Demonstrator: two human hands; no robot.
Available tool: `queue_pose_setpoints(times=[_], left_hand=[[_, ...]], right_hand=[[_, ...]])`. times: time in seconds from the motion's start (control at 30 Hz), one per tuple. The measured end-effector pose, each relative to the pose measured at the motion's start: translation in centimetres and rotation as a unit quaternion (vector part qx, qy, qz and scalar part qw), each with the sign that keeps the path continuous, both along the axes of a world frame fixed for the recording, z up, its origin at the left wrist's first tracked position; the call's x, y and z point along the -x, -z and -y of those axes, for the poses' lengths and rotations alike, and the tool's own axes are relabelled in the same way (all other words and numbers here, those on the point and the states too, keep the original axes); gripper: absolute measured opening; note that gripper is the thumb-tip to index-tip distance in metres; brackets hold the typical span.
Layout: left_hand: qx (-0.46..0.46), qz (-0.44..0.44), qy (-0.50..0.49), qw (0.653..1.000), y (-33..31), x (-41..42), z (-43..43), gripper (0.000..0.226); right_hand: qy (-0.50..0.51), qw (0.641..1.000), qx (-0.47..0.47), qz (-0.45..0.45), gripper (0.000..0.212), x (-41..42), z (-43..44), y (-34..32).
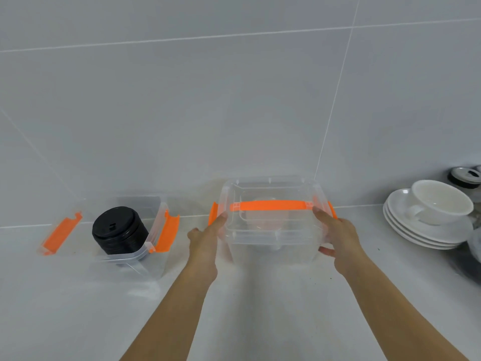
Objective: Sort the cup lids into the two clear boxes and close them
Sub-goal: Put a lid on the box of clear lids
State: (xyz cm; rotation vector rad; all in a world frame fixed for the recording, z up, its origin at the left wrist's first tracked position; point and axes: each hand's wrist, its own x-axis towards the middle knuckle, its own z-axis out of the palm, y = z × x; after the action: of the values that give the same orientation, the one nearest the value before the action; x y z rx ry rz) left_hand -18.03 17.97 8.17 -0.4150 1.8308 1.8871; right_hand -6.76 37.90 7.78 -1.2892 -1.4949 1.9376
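Note:
Two clear boxes with orange latches stand on a white counter by the tiled wall. The left box [145,261] has no cover and holds a stack of black cup lids [118,230]; both its latches hang outward. The right box [273,246] wears its clear cover with an orange handle [270,205]; pale clear lids show dimly inside. My left hand [207,238] presses the cover's left edge beside the left latch [213,213]. My right hand [334,233] grips the box's right side, thumb on the cover.
At the right, a white cup [440,201] sits on a stack of white saucers [416,230]. Behind them stands a dark-rimmed jar [464,177], and a dark object [473,256] lies at the frame's right edge.

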Motion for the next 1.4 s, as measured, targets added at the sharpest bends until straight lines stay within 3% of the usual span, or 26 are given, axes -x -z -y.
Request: queue_pose_setpoints(times=[0.1,0.23,0.33,0.5,0.77,0.97,1.2,1.4], left_hand=[[-0.068,0.038,0.044,0.996,-0.1,0.2,0.2,0.05],[-0.023,-0.073,0.013,0.997,0.2,0.5,-0.3,0.037],[0.027,-0.157,0.019,0.987,0.0,0.2,-0.7,0.027],[0.112,-0.245,0.055,0.962,0.1,0.0,-0.8,0.014],[0.148,-0.294,0.073,0.941,0.3,-0.3,-0.8,0.009],[0.201,-0.32,0.086,0.922,0.5,0.2,-1.1,0.005],[0.187,-0.309,0.087,0.928,0.2,0.0,-1.1,0.005],[0.179,-0.274,0.101,0.939,-0.6,0.0,-0.3,0.021]], right_hand=[[0.017,0.999,-0.03,0.0,0.042,0.0,-0.3,0.2],[0.024,0.987,-0.156,0.013,0.047,0.2,-0.3,0.2],[0.0,0.97,-0.241,0.043,0.033,0.0,-0.1,0.0],[-0.023,0.946,-0.312,0.087,0.025,-0.2,0.0,0.0],[-0.045,0.93,-0.346,0.116,0.024,0.0,-0.2,-0.1],[-0.076,0.885,-0.423,0.181,0.019,0.3,-0.4,-0.6],[-0.085,0.884,-0.422,0.182,0.022,0.1,-0.3,-0.8],[-0.137,0.85,-0.448,0.24,0.022,-0.4,-0.4,-1.9]])
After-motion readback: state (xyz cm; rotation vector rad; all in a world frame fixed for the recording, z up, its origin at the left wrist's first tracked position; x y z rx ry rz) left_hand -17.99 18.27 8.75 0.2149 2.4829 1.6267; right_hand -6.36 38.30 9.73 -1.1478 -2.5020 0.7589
